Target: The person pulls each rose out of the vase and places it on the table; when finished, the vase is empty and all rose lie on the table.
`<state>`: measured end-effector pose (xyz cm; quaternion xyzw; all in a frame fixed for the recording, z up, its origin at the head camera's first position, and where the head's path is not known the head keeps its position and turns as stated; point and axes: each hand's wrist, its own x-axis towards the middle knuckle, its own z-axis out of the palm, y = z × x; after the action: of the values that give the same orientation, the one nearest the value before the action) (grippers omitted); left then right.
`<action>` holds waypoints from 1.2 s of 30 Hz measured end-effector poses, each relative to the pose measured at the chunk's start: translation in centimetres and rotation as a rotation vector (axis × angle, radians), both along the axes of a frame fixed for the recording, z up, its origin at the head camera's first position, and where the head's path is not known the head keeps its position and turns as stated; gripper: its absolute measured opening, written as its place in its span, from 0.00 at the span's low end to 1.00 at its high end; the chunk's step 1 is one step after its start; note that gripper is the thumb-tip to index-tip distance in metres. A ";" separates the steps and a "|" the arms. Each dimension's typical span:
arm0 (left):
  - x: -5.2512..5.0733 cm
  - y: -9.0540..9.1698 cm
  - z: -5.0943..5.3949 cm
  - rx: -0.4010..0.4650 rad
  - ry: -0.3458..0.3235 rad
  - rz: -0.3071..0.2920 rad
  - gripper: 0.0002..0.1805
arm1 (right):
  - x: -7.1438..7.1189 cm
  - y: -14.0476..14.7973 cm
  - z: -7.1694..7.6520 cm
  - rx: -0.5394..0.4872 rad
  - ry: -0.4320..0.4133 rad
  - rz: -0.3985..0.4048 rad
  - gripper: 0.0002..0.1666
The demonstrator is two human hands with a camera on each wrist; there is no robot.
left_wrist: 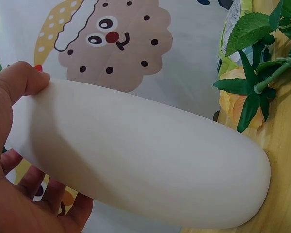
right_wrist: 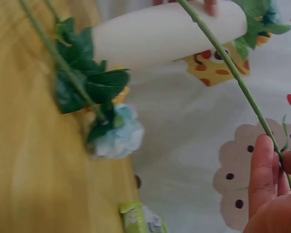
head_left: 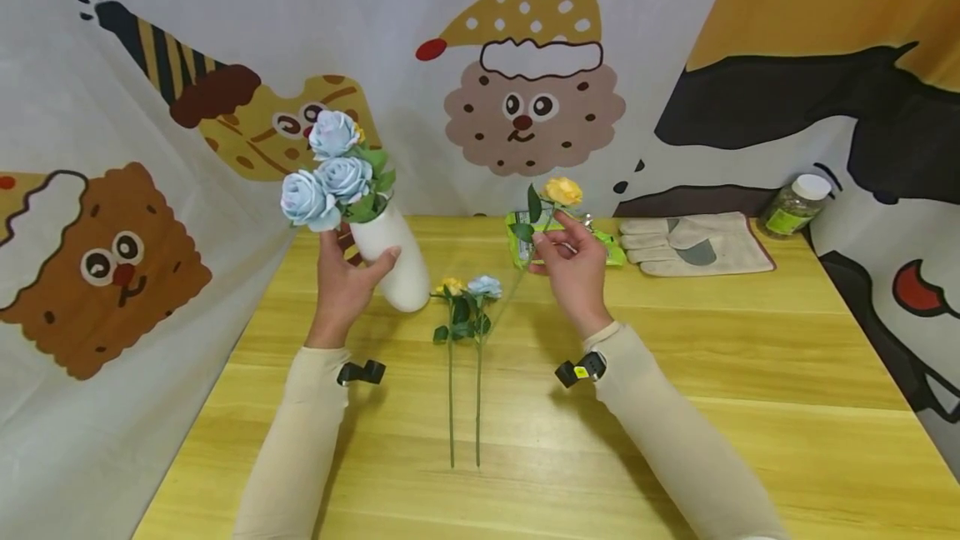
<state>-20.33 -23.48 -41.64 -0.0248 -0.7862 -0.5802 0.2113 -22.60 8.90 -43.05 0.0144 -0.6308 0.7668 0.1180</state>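
My left hand (head_left: pixel 341 286) grips a white vase (head_left: pixel 397 265) near its neck, thumb on one side and fingers on the other. The vase tilts left, its base low by the tabletop. Several pale blue roses (head_left: pixel 347 178) stand in it with green leaves, and a bit of yellow shows behind them. With thumb and fingers, my right hand (head_left: pixel 576 273) pinches the green stem (right_wrist: pixel 233 68) of a yellow rose (head_left: pixel 562 191), bloom up. Between the hands, a shorter-looking yellow rose (head_left: pixel 451 286) and a blue rose (head_left: pixel 484 287) lie side by side on the table, stems toward me.
Behind the right hand lies a green packet (head_left: pixel 519 253). Farther right are white work gloves (head_left: pixel 697 245) and a lidded jar (head_left: pixel 797 205). A cartoon-printed cloth (head_left: pixel 420 107) hangs behind the wooden table (head_left: pixel 675 357).
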 end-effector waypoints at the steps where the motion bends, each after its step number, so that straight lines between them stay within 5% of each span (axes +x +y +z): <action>1: -0.1 0.0 0.0 -0.001 0.005 -0.003 0.47 | 0.1 0.0 -0.2 0.011 -0.017 0.016 0.31; 15: -0.2 0.0 0.0 0.010 -0.003 -0.005 0.48 | 1.5 1.1 -3.6 0.215 -0.281 0.255 0.31; 36: -0.1 0.0 -0.1 0.005 -0.008 -0.002 0.47 | 3.7 1.2 -6.6 0.400 -0.416 0.463 0.34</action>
<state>-20.40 -23.49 -41.74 -0.0229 -0.7856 -0.5824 0.2076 -18.85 10.13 -49.60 0.0231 -0.7587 0.6213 -0.1945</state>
